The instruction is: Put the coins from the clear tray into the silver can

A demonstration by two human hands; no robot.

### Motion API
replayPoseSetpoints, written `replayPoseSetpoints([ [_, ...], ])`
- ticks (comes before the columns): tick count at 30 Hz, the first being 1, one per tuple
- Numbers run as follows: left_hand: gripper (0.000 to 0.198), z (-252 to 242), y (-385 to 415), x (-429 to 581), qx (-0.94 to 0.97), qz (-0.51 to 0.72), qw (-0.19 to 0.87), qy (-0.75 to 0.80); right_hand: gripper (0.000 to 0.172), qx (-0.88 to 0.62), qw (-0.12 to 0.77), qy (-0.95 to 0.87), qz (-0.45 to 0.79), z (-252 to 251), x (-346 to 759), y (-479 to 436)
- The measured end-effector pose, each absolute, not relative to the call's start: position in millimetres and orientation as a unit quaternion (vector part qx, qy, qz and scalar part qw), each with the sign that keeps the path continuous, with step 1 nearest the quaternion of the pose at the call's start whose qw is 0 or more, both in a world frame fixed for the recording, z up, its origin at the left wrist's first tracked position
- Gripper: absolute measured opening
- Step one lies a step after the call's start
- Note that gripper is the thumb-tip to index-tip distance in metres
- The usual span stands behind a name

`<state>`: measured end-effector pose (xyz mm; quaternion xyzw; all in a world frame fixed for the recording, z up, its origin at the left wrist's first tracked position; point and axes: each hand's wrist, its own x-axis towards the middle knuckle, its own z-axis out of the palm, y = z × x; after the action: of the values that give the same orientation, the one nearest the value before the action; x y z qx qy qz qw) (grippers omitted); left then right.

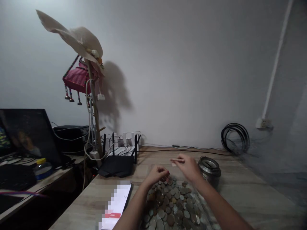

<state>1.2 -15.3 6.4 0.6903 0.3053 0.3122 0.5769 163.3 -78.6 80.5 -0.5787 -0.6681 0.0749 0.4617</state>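
Observation:
Many loose coins (pixel 171 204) lie in a wide heap on what looks like a clear plastic sheet or tray on the table. My left hand (pixel 157 175) is at the heap's far left edge, fingers curled in and fingertips close to the coins; what they pinch, if anything, is too small to make out. Raised a little beyond the heap, my right hand (pixel 187 164) points left with fingers and thumb pressed together; any small thing between them cannot be made out. Just right of that hand stands a round metal coin bank (pixel 210 167), a slot in its lid.
A lit phone (pixel 117 204) lies left of my left forearm. Behind it sit a black router (pixel 117 165) and a white router (pixel 124 148) with cables. A coil of black cable (pixel 235 137) leans by the wall. A monitor (pixel 28 137) and yellow-capped jar (pixel 43 168) stand on the left desk.

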Motion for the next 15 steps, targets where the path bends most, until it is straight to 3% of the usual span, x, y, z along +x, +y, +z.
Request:
replayPoseSetpoints([
  [3, 0.038, 4, -13, 3, 0.689, 0.324, 0.564, 0.318, 0.017, -0.652, 0.408, -0.638, -0.037, 127, 205, -90],
  [9, 0.035, -1, -8, 4, 0.705, 0.308, 0.537, 0.345, 0.01, -0.797, 0.102, -0.593, -0.051, 145, 287, -86],
  [15, 0.032, -3, -8, 3, 0.712, 0.291, 0.527, 0.361, 0.007, -0.806, 0.084, -0.585, -0.027, 134, 291, -83],
])
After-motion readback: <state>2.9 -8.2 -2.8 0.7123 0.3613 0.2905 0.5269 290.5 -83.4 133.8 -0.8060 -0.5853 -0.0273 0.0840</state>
